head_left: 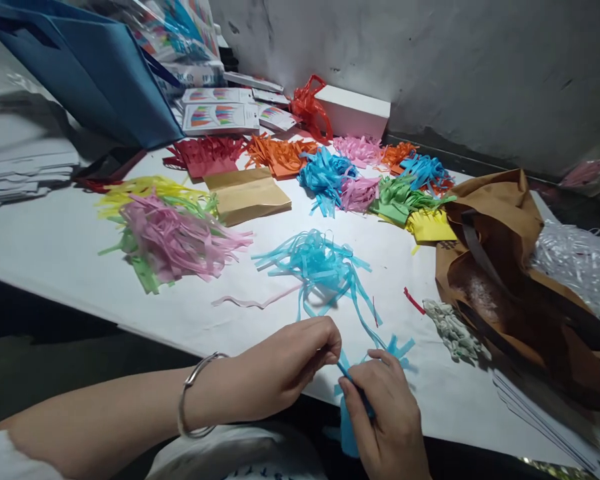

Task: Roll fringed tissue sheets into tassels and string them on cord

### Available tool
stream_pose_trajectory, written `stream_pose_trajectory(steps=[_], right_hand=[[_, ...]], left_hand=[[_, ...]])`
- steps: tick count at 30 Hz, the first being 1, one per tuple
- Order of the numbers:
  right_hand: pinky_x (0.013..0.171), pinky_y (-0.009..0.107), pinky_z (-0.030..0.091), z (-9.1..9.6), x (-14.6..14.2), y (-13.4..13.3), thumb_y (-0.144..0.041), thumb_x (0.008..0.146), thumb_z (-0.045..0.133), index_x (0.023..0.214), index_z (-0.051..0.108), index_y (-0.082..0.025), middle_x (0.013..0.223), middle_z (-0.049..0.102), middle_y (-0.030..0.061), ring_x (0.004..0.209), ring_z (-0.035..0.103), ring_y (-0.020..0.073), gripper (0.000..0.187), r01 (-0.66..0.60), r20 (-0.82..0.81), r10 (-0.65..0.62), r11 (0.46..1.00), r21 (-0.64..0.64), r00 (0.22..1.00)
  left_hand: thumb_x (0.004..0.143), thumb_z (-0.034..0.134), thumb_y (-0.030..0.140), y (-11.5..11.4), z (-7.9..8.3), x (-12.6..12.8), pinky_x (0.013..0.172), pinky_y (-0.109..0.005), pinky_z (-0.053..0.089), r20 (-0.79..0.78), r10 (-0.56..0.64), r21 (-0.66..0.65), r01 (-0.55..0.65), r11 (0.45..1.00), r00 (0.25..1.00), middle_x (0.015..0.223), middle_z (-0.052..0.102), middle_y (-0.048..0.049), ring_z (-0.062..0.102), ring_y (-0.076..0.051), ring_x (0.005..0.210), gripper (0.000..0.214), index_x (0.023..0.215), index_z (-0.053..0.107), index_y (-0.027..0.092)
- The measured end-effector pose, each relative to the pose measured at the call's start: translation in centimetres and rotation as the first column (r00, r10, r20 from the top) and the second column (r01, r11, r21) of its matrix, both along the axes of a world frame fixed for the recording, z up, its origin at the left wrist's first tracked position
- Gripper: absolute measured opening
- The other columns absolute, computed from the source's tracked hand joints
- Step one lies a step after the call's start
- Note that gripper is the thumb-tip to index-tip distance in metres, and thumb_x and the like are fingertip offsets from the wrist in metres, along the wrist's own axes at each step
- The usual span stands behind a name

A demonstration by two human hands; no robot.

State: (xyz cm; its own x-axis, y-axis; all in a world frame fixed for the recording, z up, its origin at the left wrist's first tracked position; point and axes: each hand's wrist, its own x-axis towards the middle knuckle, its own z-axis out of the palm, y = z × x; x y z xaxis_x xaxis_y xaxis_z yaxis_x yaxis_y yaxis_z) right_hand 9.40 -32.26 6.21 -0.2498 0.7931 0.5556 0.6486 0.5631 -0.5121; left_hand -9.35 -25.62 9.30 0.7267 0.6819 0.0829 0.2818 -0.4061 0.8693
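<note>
At the table's front edge, my left hand (300, 360) is closed in a pinch on a blue paper strip (343, 365). My right hand (387, 407) grips a blue fringed tissue paper (349, 427), its uncut part hanging below the fingers and its cut ends (400, 350) showing beyond the knuckles. The strip runs between both hands. Just beyond them lies a loose heap of light blue tissue strips (315, 257), a few trailing toward my hands. A single pale pink strip (255, 303) rests on the white table left of that heap.
Pink fringed paper (175, 233) is piled at left over green and yellow. Several coloured bundles (325, 177) line the back, near a brown paper piece (250, 197) and a white box (353, 110). A brown bag (500, 267) and crumpled gloves (455, 330) are at right, a blue bag (90, 73) at left.
</note>
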Motion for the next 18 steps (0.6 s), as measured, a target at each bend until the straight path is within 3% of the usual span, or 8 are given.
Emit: stream_pose_trajectory(steps=[4,6,8,10,12,13,15,18], right_hand=[[0.096,0.037,0.052,0.1,0.9,0.8,-0.041,0.103,0.043,0.128,0.056,-0.017,0.12,0.068,0.012,0.115,0.064,0.024,0.037,-0.009,-0.004,0.008,0.996,-0.092,1.0],[0.092,0.035,0.055,-0.3,1.7,2.0,-0.041,0.102,0.045,0.136,0.052,-0.019,0.13,0.064,0.0123,0.122,0.06,0.0251,0.042,0.069,0.031,-0.066,0.988,-0.14,0.997],[0.088,0.033,0.057,-0.8,2.3,3.7,-0.032,0.101,0.048,0.126,0.06,-0.021,0.122,0.067,0.0097,0.114,0.064,0.0232,0.029,0.122,0.093,-0.108,0.978,-0.169,0.99],[0.083,0.033,0.058,-1.5,2.3,5.9,-0.027,0.099,0.052,0.116,0.065,-0.021,0.111,0.068,0.0088,0.102,0.067,0.0217,0.022,0.14,0.186,-0.113,0.98,-0.143,0.976],[0.075,0.032,0.057,-2.2,1.7,8.3,-0.025,0.097,0.055,0.115,0.065,-0.019,0.1,0.066,0.0086,0.09,0.066,0.0208,0.021,0.128,0.283,-0.105,0.99,-0.062,0.953],[0.07,0.032,0.057,-2.5,1.1,9.5,-0.025,0.096,0.057,0.112,0.066,-0.018,0.095,0.064,0.008,0.085,0.064,0.0204,0.02,0.113,0.319,-0.102,0.994,-0.015,0.942],[0.065,0.031,0.053,-3.0,-0.2,11.6,-0.02,0.093,0.057,0.097,0.068,-0.017,0.084,0.061,0.0059,0.077,0.06,0.0194,0.011,0.071,0.366,-0.088,0.996,0.061,0.927],[0.068,0.032,0.049,-2.9,-2.0,13.5,-0.01,0.091,0.052,0.077,0.065,-0.017,0.079,0.06,0.0058,0.077,0.056,0.0194,0.021,0.006,0.395,-0.062,0.99,0.141,0.916]], left_hand=[[0.099,0.043,0.025,1.8,0.9,-4.3,0.054,-0.022,0.048,0.137,0.288,-0.074,-0.28,0.957,0.948,0.078,0.054,0.0006,0.052,-0.01,0.059,0.013,0.093,0.052,0.019],[0.094,0.053,0.028,3.7,2.1,-8.2,0.051,-0.021,0.048,0.2,0.54,-0.047,-0.543,0.839,0.818,0.076,0.055,0.0011,0.054,-0.01,0.057,0.01,0.093,0.056,0.018],[0.091,0.057,0.027,5.8,3.7,-12.6,0.057,-0.021,0.049,0.141,0.786,0.098,-0.798,0.595,0.602,0.076,0.06,0.001,0.056,-0.01,0.062,0.014,0.098,0.062,0.015],[0.091,0.057,0.025,7.5,5.2,-16.0,0.077,-0.031,0.055,0.199,0.923,0.414,-0.882,0.225,0.329,0.09,0.067,-0.0009,0.063,-0.014,0.08,0.022,0.106,0.066,0.014],[0.091,0.059,0.025,8.4,6.1,-17.2,0.097,-0.045,0.051,0.379,0.891,0.649,-0.758,-0.063,0.25,0.114,0.067,-0.006,0.062,-0.024,0.106,0.03,0.116,0.066,0.012],[0.091,0.06,0.025,8.5,6.2,-16.8,0.103,-0.048,0.047,0.437,0.845,0.714,-0.69,-0.116,0.31,0.122,0.065,-0.0085,0.059,-0.028,0.115,0.032,0.119,0.065,0.011],[0.092,0.061,0.02,8.3,5.8,-14.2,0.107,-0.046,0.045,0.41,0.731,0.809,-0.587,-0.015,0.546,0.125,0.064,-0.0108,0.057,-0.027,0.121,0.03,0.121,0.062,0.011],[0.095,0.055,0.012,7.6,3.5,-8.2,0.105,-0.039,0.046,-0.007,0.342,0.892,-0.148,0.426,0.94,0.124,0.063,-0.0107,0.055,-0.023,0.121,0.03,0.125,0.056,0.016]])
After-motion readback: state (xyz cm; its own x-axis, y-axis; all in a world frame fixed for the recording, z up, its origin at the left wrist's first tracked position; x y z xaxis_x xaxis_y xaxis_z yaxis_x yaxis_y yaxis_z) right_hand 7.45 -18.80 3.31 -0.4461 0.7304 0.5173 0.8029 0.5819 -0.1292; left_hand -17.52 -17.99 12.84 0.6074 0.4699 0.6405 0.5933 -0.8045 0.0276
